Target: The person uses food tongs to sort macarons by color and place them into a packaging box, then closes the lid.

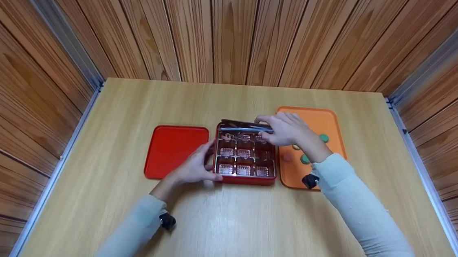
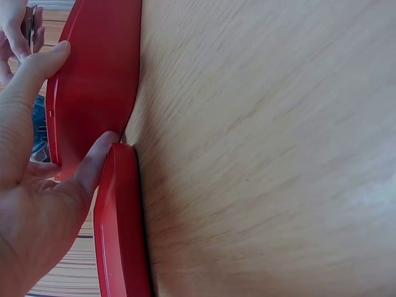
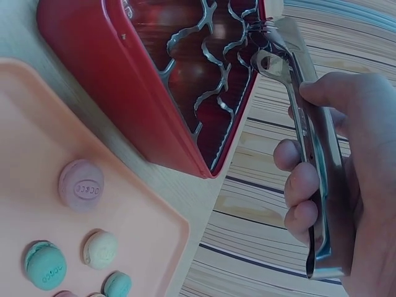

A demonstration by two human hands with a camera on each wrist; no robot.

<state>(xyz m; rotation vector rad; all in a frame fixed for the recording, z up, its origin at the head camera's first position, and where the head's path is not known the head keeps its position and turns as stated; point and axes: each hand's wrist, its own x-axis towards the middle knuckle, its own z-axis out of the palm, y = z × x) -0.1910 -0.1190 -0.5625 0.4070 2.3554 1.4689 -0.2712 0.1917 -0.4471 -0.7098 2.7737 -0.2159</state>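
A red box [image 1: 245, 180] with a dark plastic insert [image 1: 244, 162] of square compartments stands upright in the middle. My left hand [image 1: 195, 164] rests against its left side with thumb and fingers spread, touching the wall near the front corner; the left wrist view shows those fingers mostly straight. Over the back of the box, my right hand [image 1: 283, 128] grips metal tongs [image 3: 322, 161], their fork and spoon tips pointing left over the insert. In the right wrist view the tips reach the box's far edge. Whether anything is between them I cannot tell.
An orange tray [image 1: 327, 120] lies right of the box. On it are several macarons, among them a pink macaron [image 3: 81, 185], a teal macaron [image 3: 45, 266] and a cream macaron [image 3: 99, 249]. A flat red lid [image 1: 176, 153] lies close to the box's left. Wooden walls enclose the table.
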